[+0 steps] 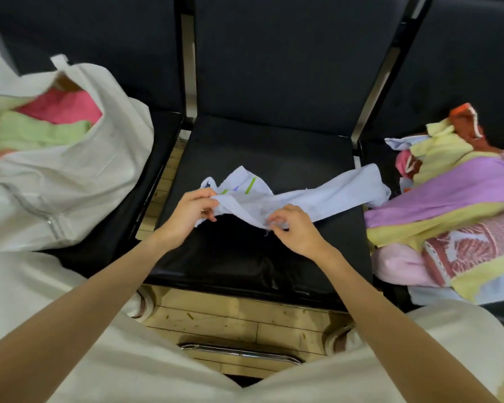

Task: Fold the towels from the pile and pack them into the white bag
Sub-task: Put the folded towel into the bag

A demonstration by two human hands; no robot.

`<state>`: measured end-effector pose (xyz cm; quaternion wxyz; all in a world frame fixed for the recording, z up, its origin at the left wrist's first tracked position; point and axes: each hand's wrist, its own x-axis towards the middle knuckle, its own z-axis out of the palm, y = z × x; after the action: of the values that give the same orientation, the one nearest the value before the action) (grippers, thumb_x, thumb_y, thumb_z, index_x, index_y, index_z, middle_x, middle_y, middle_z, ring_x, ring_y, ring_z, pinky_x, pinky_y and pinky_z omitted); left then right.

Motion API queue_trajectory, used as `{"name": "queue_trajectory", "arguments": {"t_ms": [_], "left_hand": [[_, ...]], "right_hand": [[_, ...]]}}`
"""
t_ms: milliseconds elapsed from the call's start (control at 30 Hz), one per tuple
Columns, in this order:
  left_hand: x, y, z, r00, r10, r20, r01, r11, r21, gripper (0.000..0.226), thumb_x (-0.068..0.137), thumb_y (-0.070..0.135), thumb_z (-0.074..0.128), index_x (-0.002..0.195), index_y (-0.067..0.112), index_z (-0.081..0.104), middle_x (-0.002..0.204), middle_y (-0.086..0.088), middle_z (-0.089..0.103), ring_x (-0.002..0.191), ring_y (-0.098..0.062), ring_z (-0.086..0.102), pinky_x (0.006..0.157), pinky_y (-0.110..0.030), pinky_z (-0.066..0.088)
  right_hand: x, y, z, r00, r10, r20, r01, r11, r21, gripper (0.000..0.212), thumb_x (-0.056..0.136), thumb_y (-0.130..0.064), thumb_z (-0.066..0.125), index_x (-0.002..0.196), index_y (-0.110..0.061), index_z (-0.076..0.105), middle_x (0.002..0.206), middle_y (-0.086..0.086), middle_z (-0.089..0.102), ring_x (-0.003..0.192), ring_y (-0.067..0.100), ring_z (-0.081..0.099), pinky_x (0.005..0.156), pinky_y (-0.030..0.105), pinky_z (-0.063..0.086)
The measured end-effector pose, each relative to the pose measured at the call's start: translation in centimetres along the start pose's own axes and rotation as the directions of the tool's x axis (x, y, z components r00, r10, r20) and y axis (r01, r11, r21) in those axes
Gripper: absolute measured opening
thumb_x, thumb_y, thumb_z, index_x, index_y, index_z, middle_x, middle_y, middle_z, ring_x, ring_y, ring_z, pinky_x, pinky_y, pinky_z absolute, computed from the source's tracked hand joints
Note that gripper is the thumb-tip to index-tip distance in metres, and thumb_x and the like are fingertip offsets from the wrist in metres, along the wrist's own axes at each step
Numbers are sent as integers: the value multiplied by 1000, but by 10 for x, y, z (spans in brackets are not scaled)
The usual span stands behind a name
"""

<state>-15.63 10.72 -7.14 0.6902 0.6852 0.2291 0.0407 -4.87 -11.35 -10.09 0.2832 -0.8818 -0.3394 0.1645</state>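
A pale blue towel with short green stripes (297,196) is pinched at its near edge by both hands. The left hand (188,216) is curled around the crumpled left end of the cloth, and the right hand (293,228) nips the edge between thumb and fingertips, just beside the left one. The gripped part is lifted a little above the black padded chair seat (245,257), near the middle of it. From the hands the towel is stretched over the seat toward its right edge, where the far end lies touching the pile of coloured towels (448,216).

This pile, with yellow, purple, pink and orange pieces, is placed on the next seat at the right side. On the seat at the left side a white fabric bag (79,181) is standing open; a folded pink towel (61,107) and a folded light green towel (38,130) are seen inside it. Under the seats a wooden plank floor (230,318) is visible.
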Motion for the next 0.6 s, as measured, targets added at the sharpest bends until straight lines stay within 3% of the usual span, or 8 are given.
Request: {"name": "queue_trajectory", "arguments": {"t_ms": [67, 133, 200, 267, 400, 467, 500, 600], "left_hand": [[-5, -2, -10, 1000, -6, -26, 6, 1000, -7, 24, 86, -8, 46, 70, 4, 58, 65, -5, 50, 53, -10, 51, 61, -23, 50], [-12, -4, -19, 999, -17, -35, 17, 1000, -10, 23, 83, -6, 49, 65, 5, 58, 61, -4, 50, 52, -10, 51, 62, -24, 49], [-19, -6, -26, 999, -20, -26, 20, 1000, 1, 18, 75, 4, 53, 59, 9, 60, 60, -1, 50, 55, -11, 50, 61, -22, 48], [-27, -6, -30, 999, -9, -45, 11, 1000, 27, 18, 70, 13, 51, 61, -1, 58, 64, -6, 48, 61, -13, 48, 60, -21, 45], [-27, -14, -31, 978, 95, -184, -14, 918, 396, 40, 87, 22, 60, 57, 5, 40, 59, -5, 34, 56, -11, 33, 55, -22, 29], [-20, -14, -29, 947, 175, -271, 4, 835, 551, 44, 87, 19, 65, 54, 12, 36, 55, 2, 32, 53, -12, 31, 55, -22, 27], [-15, -10, -28, 928, 212, -307, 9, 809, 587, 41, 85, 17, 66, 55, 11, 39, 56, 2, 35, 55, -13, 35, 57, -23, 30], [6, 12, -26, 881, 283, -380, -4, 807, 591, 26, 76, 5, 64, 61, 11, 44, 74, -5, 49, 70, -15, 47, 57, -15, 31]], "right_hand": [[-1, 10, 4, 998, 28, 49, -18, 982, -190, 34, 84, -7, 57, 114, -19, 64, 120, 3, 55, 113, 22, 45, 96, 29, 33], [-1, 16, 8, 995, 84, 57, -66, 963, -261, 41, 82, -8, 56, 122, -19, 57, 130, 1, 47, 123, 24, 37, 100, 29, 25], [1, 21, 12, 994, 103, 29, -90, 953, -288, 45, 83, -10, 58, 127, -16, 50, 133, 0, 45, 125, 22, 36, 102, 30, 24], [2, 27, 13, 991, 121, 50, -98, 938, -332, 43, 84, -15, 59, 125, -16, 50, 129, 1, 47, 122, 22, 41, 102, 33, 27], [1, 35, 16, 997, 29, 74, 14, 858, -514, 22, 90, -14, 52, 110, -14, 61, 113, 5, 55, 108, 25, 50, 98, 33, 33], [-2, 32, 14, 997, -54, -49, 26, 891, -454, 17, 91, -7, 49, 100, -9, 63, 97, 6, 62, 93, 26, 58, 89, 32, 39], [-4, 27, 10, 987, -63, -146, 6, 932, -361, 14, 91, -4, 48, 95, -6, 62, 85, 6, 63, 80, 25, 60, 77, 31, 44], [-13, 2, -5, 945, -3, -327, -18, 998, -61, 8, 95, -6, 45, 94, -5, 54, 69, 5, 58, 58, 18, 53, 50, 22, 37]]}}
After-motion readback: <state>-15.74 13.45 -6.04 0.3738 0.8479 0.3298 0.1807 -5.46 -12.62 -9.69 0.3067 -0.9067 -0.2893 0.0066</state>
